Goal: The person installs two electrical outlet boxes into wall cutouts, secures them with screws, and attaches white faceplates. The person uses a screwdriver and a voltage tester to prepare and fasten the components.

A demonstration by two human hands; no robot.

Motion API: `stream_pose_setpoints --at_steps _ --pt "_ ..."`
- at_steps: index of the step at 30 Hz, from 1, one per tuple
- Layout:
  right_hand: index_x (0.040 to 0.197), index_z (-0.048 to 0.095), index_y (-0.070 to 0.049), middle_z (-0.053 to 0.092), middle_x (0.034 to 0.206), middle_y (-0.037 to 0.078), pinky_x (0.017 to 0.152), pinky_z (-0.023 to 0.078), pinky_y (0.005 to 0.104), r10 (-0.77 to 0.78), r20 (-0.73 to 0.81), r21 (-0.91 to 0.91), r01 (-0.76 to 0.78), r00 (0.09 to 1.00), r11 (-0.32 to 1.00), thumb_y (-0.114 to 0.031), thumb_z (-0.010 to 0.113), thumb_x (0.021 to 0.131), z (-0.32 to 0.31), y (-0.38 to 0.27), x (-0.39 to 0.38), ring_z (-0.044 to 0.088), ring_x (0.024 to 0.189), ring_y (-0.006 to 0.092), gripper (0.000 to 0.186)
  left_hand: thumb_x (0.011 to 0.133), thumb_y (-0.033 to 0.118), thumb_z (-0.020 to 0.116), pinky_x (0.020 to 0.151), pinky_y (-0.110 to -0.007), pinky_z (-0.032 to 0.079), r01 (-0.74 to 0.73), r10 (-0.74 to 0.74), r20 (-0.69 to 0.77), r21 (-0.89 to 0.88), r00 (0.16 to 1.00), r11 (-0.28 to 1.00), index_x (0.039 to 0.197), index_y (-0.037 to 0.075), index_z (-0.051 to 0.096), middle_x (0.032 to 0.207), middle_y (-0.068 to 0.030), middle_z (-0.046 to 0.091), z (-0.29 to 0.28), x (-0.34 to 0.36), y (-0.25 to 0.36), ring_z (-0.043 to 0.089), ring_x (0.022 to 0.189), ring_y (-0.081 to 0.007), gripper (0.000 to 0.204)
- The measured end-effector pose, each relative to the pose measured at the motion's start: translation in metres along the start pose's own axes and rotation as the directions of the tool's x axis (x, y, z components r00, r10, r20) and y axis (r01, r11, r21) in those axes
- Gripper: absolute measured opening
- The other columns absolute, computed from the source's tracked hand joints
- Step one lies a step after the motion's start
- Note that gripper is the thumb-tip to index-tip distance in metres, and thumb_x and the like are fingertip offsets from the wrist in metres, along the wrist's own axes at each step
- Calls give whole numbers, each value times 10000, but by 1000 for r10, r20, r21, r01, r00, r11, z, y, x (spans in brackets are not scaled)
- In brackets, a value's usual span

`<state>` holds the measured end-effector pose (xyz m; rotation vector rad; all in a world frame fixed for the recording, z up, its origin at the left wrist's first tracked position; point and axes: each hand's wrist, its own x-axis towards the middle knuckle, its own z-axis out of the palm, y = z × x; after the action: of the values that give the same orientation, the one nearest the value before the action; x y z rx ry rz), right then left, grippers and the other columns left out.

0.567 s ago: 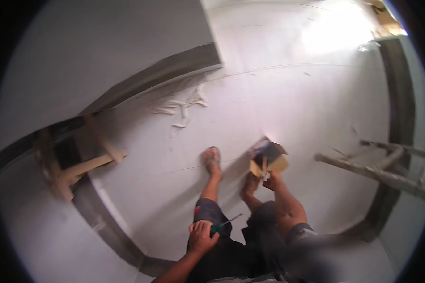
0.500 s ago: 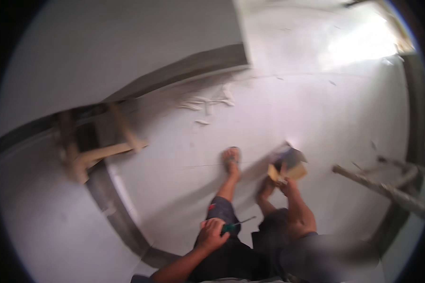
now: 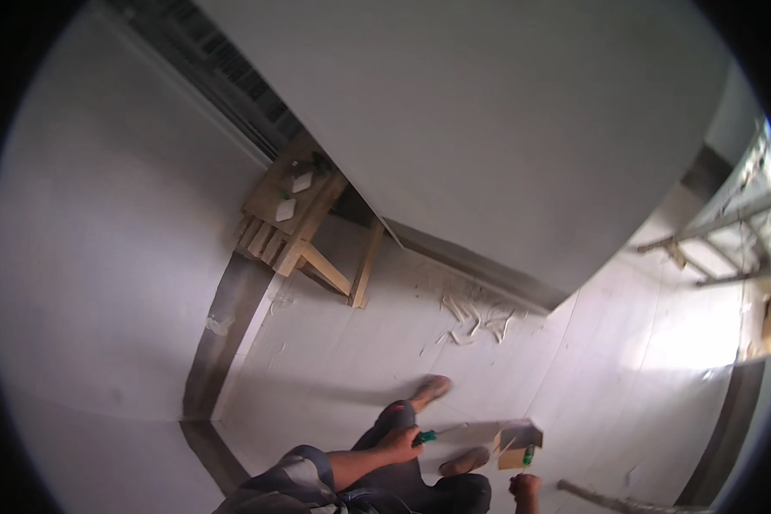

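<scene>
My left hand point(image 3: 398, 449), near my leg at the lower middle, is closed round a screwdriver with a green handle point(image 3: 424, 438) and a thin shaft pointing right. My right hand point(image 3: 525, 487) is closed low in the view, on what appears to be a second green-handled tool point(image 3: 528, 456), its handle raised above the fingers. Just behind that tool, an open cardboard box point(image 3: 508, 458) stands on the floor beside my foot; its contents are hard to make out.
A wooden stand point(image 3: 314, 206) with white pieces on top is against the left wall. A large pale panel point(image 3: 514, 146) spans the upper middle. Pale scraps point(image 3: 480, 319) lie beneath its edge. A wooden frame point(image 3: 711, 227) is at upper right, a pole point(image 3: 608, 499) at lower right.
The view has swung up and left, showing more panel and the whole stand. My right hand now sits below the box, with a green handle showing above it. My left hand still holds the screwdriver.
</scene>
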<state>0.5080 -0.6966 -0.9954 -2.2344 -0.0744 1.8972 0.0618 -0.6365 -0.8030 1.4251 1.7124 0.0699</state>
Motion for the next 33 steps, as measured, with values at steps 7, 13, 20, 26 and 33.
stream_pose_setpoints --at_steps 7,13,20,26,33 --pt "1004 754 44 703 677 116 477 533 325 -497 253 -184 545 830 818 -174 716 956 170 -169 -161 666 538 189 227 880 459 738 843 -531 543 193 -313 -353 -336 882 922 1086 -22 601 996 -281 707 -97 34 -52 687 992 -484 541" --pt "937 750 13 711 708 68 563 487 315 -622 583 -344 852 523 393 -248 618 1034 465 -342 -246 631 599 123 308 886 458 782 919 -493 550 -109 -143 -587 -373 797 921 1197 -38 605 1082 -319 687 -236 77 -134 677 1075 -482 611" --pt "948 731 8 728 717 79 575 532 328 -511 795 -189 933 328 305 -197 606 1027 787 -469 -334 670 611 141 252 970 403 738 540 -348 508 109 -561 -496 -678 663 727 860 38 546 662 -59 575 -345 87 -237 627 582 -169 427" --pt "916 716 25 737 714 120 548 542 346 -566 755 -211 940 330 267 -190 572 1017 950 -477 -326 702 608 173 277 977 383 732 458 -310 494 19 -783 -260 -945 565 327 912 39 521 653 -28 543 -386 84 -271 560 484 -132 409" --pt "964 730 -102 753 854 158 774 571 515 -550 744 -428 903 379 42 -305 601 978 959 -451 -321 749 871 370 241 1000 364 713 541 -301 522 -207 -891 -163 -975 424 80 952 86 495 715 -12 537 -427 98 -295 543 575 -117 357"
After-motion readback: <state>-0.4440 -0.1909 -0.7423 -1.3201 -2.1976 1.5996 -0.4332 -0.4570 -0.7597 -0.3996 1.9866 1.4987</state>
